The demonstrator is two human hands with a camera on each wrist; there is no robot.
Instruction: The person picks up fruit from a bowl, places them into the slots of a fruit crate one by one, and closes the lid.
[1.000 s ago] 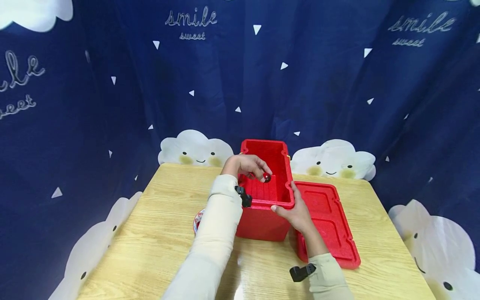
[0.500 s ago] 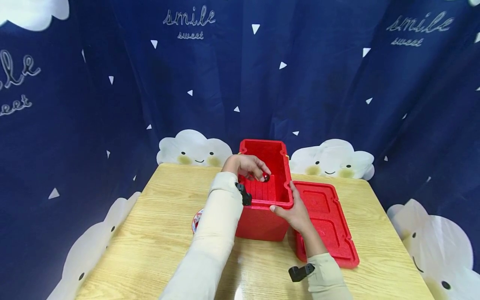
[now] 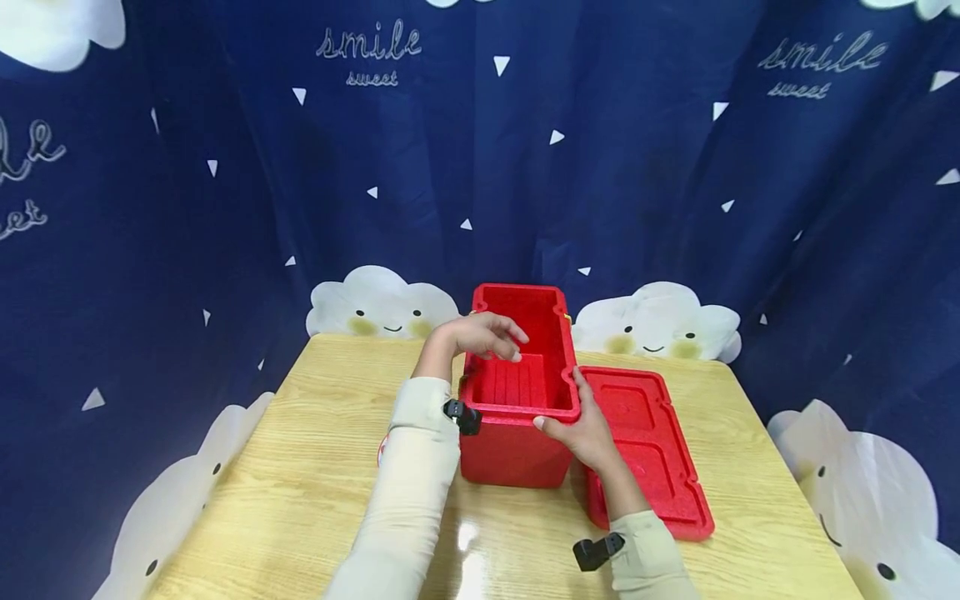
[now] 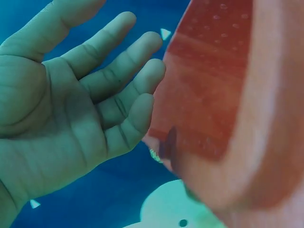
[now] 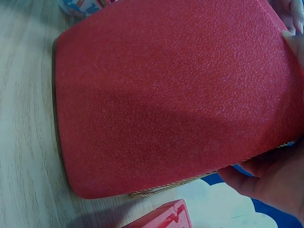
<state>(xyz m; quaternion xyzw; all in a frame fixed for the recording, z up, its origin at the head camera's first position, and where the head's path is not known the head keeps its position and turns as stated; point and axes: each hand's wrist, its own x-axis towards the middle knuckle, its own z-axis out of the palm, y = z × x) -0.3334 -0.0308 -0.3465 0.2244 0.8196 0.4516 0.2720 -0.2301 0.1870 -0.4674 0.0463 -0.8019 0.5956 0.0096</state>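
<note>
A red foam box [image 3: 516, 457] stands uncovered on the table. My left hand [image 3: 482, 336] hangs over its opening with the fingers loosely bent. In the left wrist view the fingers [image 4: 107, 78] are spread apart and nothing lies in the palm, beside the box's pale-looking rim [image 4: 259, 114]. At the near right corner my right hand [image 3: 588, 433] grips the box, thumb over the front rim and fingers along the right side. The right wrist view shows that thumb [image 5: 294, 45] against the rough red wall. Part of the box's floor is hidden behind the left hand.
A red lid [image 3: 648, 450] lies on the wooden table [image 3: 300, 492] to the right of the box. A patterned dish [image 5: 80, 5], mostly hidden by the left sleeve in the head view, sits left of the box. A navy curtain [image 3: 420, 167] hangs behind.
The left hand has loosened its pinch and moved slightly left and up. The small dark red ball it held is no longer visible. The right hand keeps its grip on the box.
</note>
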